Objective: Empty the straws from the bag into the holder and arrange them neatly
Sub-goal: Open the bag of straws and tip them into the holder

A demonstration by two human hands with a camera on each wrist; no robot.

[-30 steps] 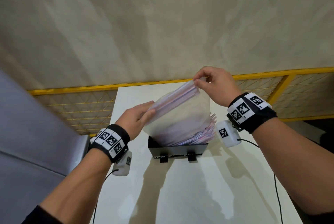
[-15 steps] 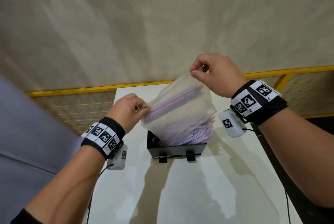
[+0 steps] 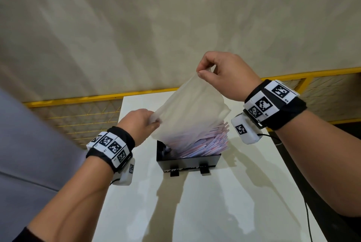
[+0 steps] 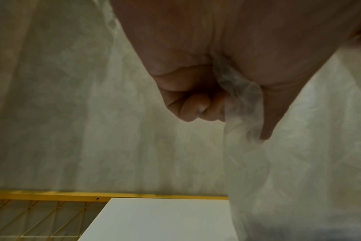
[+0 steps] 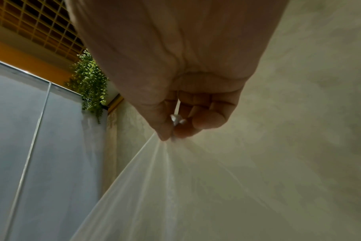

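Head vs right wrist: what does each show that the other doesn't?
Only head: the black holder on the table, the straws heaped in it, and the left hand gripping the bag's lower corner.

Only right wrist: a hanging plant, a ceiling grid, and the pinch seen from the palm side.

Both: the right hand pinching the top corner of the bag, and the beige wall.
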